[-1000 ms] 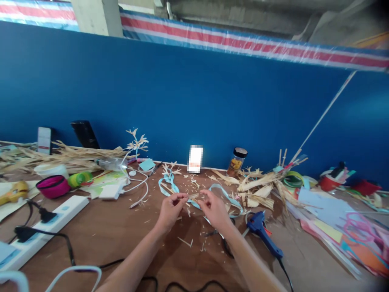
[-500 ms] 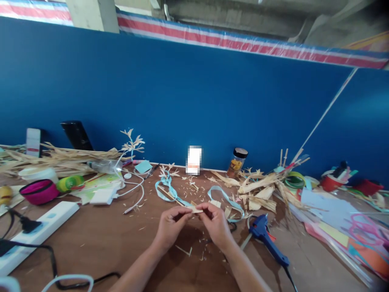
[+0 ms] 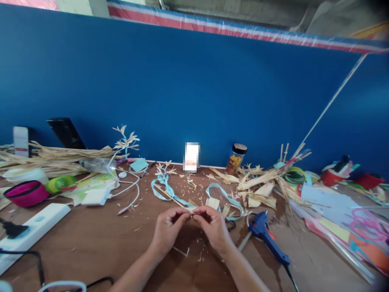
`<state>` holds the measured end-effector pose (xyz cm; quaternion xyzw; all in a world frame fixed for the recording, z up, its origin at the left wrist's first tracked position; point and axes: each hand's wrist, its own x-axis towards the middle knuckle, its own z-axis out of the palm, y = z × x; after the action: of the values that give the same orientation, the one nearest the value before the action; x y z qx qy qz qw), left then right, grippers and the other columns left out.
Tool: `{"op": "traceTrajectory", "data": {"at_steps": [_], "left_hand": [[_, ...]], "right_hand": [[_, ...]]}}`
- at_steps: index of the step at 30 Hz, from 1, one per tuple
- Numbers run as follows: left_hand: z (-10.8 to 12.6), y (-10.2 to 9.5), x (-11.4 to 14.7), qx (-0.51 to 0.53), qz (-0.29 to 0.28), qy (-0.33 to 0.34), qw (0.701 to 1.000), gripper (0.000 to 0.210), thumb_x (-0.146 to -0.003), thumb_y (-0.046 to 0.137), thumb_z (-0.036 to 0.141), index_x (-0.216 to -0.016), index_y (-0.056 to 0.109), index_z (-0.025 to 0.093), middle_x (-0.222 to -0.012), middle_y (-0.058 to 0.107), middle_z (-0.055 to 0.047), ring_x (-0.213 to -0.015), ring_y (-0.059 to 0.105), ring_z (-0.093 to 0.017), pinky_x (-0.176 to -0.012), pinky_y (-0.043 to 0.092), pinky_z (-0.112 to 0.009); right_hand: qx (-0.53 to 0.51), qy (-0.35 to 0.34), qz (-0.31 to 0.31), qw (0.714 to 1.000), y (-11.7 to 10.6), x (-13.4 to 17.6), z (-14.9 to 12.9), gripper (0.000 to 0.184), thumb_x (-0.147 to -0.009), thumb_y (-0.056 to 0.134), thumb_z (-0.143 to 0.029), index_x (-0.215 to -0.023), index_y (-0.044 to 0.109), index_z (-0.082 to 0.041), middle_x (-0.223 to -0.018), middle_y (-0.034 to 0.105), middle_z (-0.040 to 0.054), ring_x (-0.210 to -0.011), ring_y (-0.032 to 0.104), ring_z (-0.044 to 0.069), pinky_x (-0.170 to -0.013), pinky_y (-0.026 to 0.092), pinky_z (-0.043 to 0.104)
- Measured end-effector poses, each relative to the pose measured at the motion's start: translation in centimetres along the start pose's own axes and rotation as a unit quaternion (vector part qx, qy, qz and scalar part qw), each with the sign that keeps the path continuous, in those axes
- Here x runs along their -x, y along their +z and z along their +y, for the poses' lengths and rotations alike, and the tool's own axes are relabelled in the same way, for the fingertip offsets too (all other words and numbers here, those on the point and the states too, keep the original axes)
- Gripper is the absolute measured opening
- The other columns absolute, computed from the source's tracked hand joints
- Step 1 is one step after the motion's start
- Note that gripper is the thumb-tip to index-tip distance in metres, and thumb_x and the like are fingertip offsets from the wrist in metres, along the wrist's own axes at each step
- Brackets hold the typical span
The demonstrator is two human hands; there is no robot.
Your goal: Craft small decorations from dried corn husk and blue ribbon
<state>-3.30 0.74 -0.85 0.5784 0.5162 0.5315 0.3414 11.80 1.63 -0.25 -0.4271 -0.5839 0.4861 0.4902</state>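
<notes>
My left hand [image 3: 168, 228] and my right hand [image 3: 214, 229] meet above the middle of the brown table, thumbs and forefingers pinched. Between the fingertips is a small pale piece of dried husk [image 3: 191, 209], mostly covered by the fingers. Just beyond lie a light blue ribbon [image 3: 164, 194] with a husk flower [image 3: 164, 168] at its end, and a second loop of ribbon [image 3: 214, 186]. Cut husk pieces [image 3: 212, 202] rest close to my right hand. A blue glue gun [image 3: 267, 235] lies to the right of it.
Dried husks [image 3: 261, 188] are heaped at the right, near a black-lidded jar [image 3: 235, 160]. A white power strip [image 3: 39, 227], cables and a pink pouch [image 3: 27, 192] occupy the left. Husk scraps litter the table [image 3: 121, 243]. A blue partition [image 3: 194, 89] stands behind.
My fingertips have come closer together, covering more of the husk piece. The view has shifted slightly; the table things look otherwise unmoved.
</notes>
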Motion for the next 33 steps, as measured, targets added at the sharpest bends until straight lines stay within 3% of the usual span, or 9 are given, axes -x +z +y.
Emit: {"op": "traceTrajectory", "data": {"at_steps": [10, 16, 20, 23, 28, 33], "left_hand": [[0.1, 0.0, -0.1, 0.02, 0.01, 0.015, 1.0, 0.007, -0.071, 0.064, 0.023, -0.069, 0.068, 0.018, -0.076, 0.069, -0.003, -0.073, 0.062, -0.016, -0.07, 0.047, -0.023], [-0.3, 0.2, 0.2, 0.073, 0.01, -0.061, 0.995, 0.01, -0.068, 0.066, 0.026, -0.071, 0.068, 0.016, -0.077, 0.07, -0.005, -0.074, 0.064, -0.017, -0.07, 0.049, -0.024], [0.0, 0.2, 0.3, 0.084, 0.014, -0.097, 0.992, 0.012, -0.067, 0.067, 0.026, -0.071, 0.066, 0.015, -0.072, 0.07, -0.004, -0.067, 0.063, -0.016, -0.065, 0.049, -0.023], [0.2, 0.3, 0.3, 0.086, 0.001, -0.108, 0.99, 0.013, -0.067, 0.066, 0.027, -0.071, 0.066, 0.015, -0.067, 0.069, -0.003, -0.063, 0.062, -0.015, -0.061, 0.049, -0.022], [0.0, 0.5, 0.3, 0.1, -0.014, -0.111, 0.989, 0.019, -0.066, 0.067, 0.028, -0.08, 0.067, 0.015, -0.075, 0.071, -0.004, -0.068, 0.064, -0.017, -0.064, 0.05, -0.023], [-0.1, 0.3, 0.2, 0.07, -0.003, -0.11, 0.991, 0.016, -0.069, 0.064, 0.03, -0.074, 0.068, 0.015, -0.07, 0.07, -0.004, -0.066, 0.062, -0.017, -0.062, 0.049, -0.023]], "right_hand": [[-0.036, 0.039, 0.012, 0.999, 0.4, -0.2, 0.8, 0.01, -0.073, 0.063, -0.025, -0.072, 0.063, -0.015, -0.059, 0.057, -0.002, -0.054, 0.048, 0.01, -0.053, 0.038, 0.02], [-0.025, 0.03, 0.005, 0.999, 0.4, -0.2, 1.0, 0.012, -0.075, 0.061, -0.027, -0.076, 0.062, -0.015, -0.071, 0.062, 0.0018, -0.065, 0.052, 0.013, -0.061, 0.041, 0.023], [-0.003, 0.023, 0.0, 1.0, 0.7, 0.0, 1.0, 0.01, -0.076, 0.06, -0.026, -0.075, 0.059, -0.016, -0.066, 0.056, -0.001, -0.061, 0.048, 0.011, -0.056, 0.038, 0.021], [-0.011, 0.017, 0.01, 1.0, 0.7, 0.0, 1.0, 0.01, -0.076, 0.06, -0.025, -0.078, 0.054, -0.017, -0.062, 0.051, -0.0038, -0.057, 0.045, 0.009, -0.052, 0.035, 0.019], [-0.03, 0.019, 0.022, 0.999, 0.6, 0.0, 1.2, 0.014, -0.077, 0.058, -0.025, -0.087, 0.051, -0.019, -0.068, 0.053, -0.0029, -0.059, 0.047, 0.01, -0.055, 0.037, 0.02], [-0.024, 0.019, 0.015, 0.999, 0.6, 0.1, 0.9, 0.015, -0.076, 0.061, -0.028, -0.085, 0.053, -0.018, -0.066, 0.053, -0.0029, -0.058, 0.047, 0.01, -0.054, 0.037, 0.019]]}}
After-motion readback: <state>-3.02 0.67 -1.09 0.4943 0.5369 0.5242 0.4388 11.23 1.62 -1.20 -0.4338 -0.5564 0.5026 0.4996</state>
